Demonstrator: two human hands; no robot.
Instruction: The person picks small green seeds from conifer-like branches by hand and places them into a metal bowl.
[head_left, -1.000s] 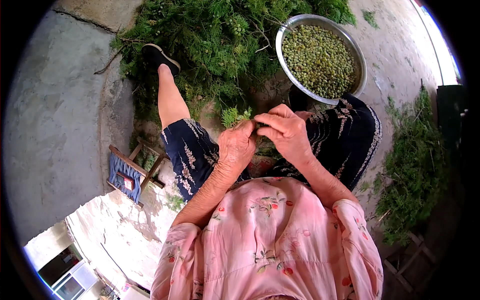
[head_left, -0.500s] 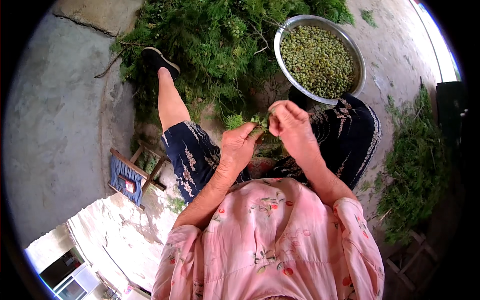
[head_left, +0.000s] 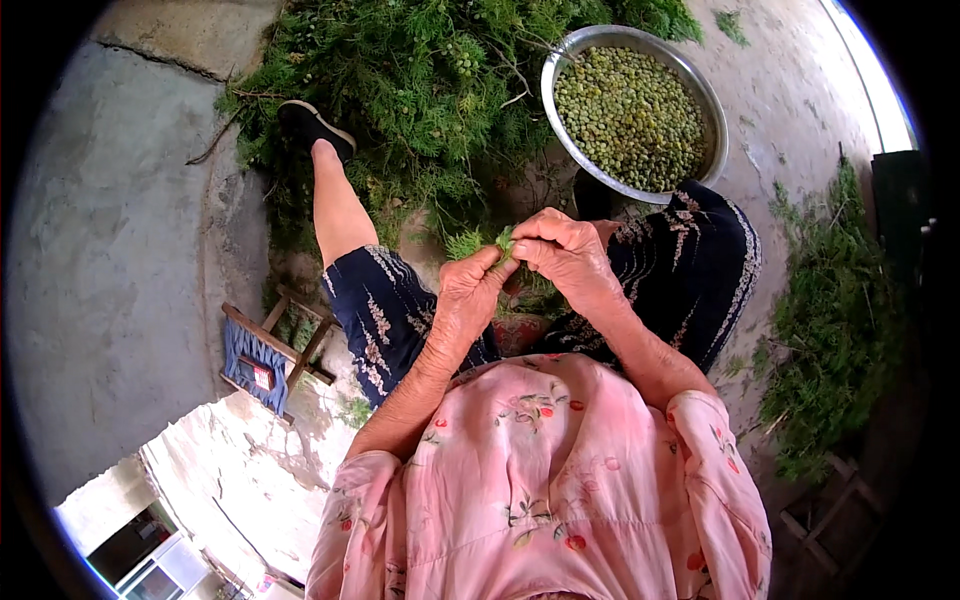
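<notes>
Fingers (head_left: 484, 257) of the bare left hand (head_left: 468, 290) close with the thumb in a tight pinch on a feathery, light-green conifer sprig (head_left: 465, 244), whose leafy end sticks out past the knuckles. The bare right hand (head_left: 574, 262) meets it from the other side, thumb and forefinger drawn together on the sprig's edge; whether something small sits between those tips I cannot tell. The sprig is above the lap, between the knees, probably because both hands reach it easily there and the left can steady it for the right. Just beyond the right knee stands a round, silvery metal basin (head_left: 551, 95) filled with small, round, green cones (head_left: 630, 120), likely set there to be within easy reach. Beside it, ahead of the person, lies a large heap of dark-green leafy branches (head_left: 400, 110), also seemingly close enough to reach from a seat.
</notes>
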